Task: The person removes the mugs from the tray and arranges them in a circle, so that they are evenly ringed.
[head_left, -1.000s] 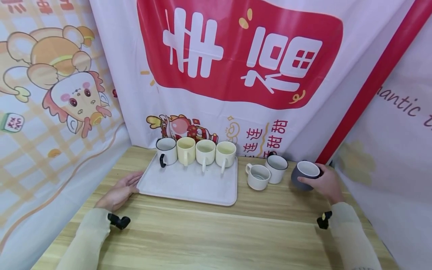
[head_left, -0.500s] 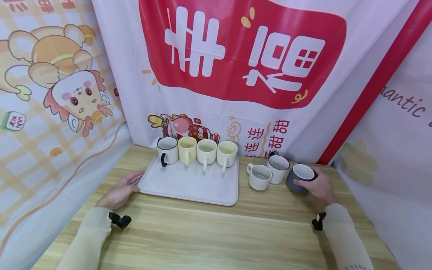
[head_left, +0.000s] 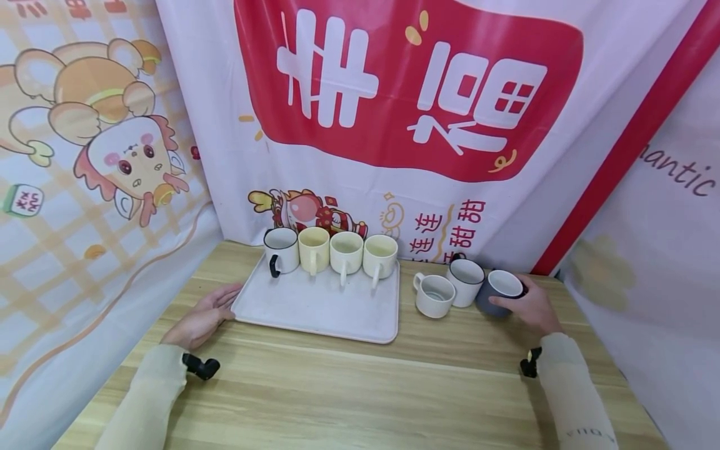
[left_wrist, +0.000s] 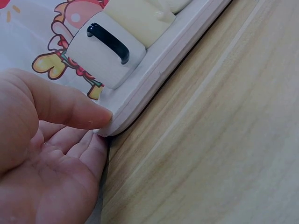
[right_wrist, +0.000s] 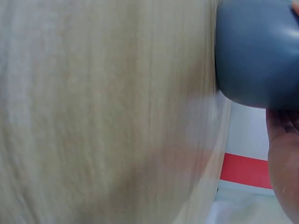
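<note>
My left hand (head_left: 199, 315) is at the left front corner of a white rectangular tray (head_left: 315, 306). In the left wrist view the thumb (left_wrist: 79, 109) presses on the corner's rim while the other fingers lie along its outer side and underneath. At the right, my right hand (head_left: 534, 307) grips a dark grey mug (head_left: 491, 302) with a pale inside, the thumb on its near side. The mug stands upright beside a white mug with a black rim (head_left: 465, 284). In the right wrist view its rounded grey side (right_wrist: 257, 56) is close over the table.
Along the tray's back edge is a row of mugs: a white one with a black handle (head_left: 284, 253), a yellow one (head_left: 313, 251) and two cream ones. A low white cup (head_left: 434, 299) stands between tray and grey mug. A printed curtain (head_left: 371, 156) hangs behind the wooden table (head_left: 360, 394).
My right hand has moved the dark grey mug to the left, up beside the black-rimmed white mug. The left hand stays at the tray's corner.
</note>
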The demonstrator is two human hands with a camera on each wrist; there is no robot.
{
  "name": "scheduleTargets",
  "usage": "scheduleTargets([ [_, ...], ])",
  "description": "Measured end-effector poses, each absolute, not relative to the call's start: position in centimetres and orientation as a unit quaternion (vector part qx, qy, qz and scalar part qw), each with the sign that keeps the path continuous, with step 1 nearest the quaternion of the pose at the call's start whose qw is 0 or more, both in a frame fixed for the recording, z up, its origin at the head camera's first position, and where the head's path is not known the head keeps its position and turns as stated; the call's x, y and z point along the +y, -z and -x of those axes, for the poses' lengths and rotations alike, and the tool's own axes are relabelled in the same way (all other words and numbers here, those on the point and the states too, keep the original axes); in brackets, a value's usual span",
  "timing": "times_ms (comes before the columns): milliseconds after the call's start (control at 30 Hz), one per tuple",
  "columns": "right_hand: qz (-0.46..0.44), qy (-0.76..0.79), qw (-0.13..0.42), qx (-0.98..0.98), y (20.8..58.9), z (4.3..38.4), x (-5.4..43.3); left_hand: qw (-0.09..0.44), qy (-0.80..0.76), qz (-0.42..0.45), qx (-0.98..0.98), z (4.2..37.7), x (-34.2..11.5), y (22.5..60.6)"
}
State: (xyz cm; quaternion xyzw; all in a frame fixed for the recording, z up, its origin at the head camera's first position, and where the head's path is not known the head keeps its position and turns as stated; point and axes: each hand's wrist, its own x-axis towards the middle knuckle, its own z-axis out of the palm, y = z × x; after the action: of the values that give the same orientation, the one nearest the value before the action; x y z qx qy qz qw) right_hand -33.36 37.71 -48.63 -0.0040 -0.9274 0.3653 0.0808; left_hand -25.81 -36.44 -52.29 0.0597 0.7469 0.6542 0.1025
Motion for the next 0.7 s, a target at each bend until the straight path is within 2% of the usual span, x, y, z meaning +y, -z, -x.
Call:
scheduleTargets([
  [333, -0.022, -0.359, 0.067, -0.931, 48.0, 33.5, 38.5, 0.101, -0.657, -0.056, 0.745, 25.7, -36.3, 52.4],
  [700, -0.028, -0.353, 0.017, -0.935, 41.8, 33.5, 36.4, 0.102, -0.653, -0.057, 0.748, 25.6, -36.2, 52.1],
])
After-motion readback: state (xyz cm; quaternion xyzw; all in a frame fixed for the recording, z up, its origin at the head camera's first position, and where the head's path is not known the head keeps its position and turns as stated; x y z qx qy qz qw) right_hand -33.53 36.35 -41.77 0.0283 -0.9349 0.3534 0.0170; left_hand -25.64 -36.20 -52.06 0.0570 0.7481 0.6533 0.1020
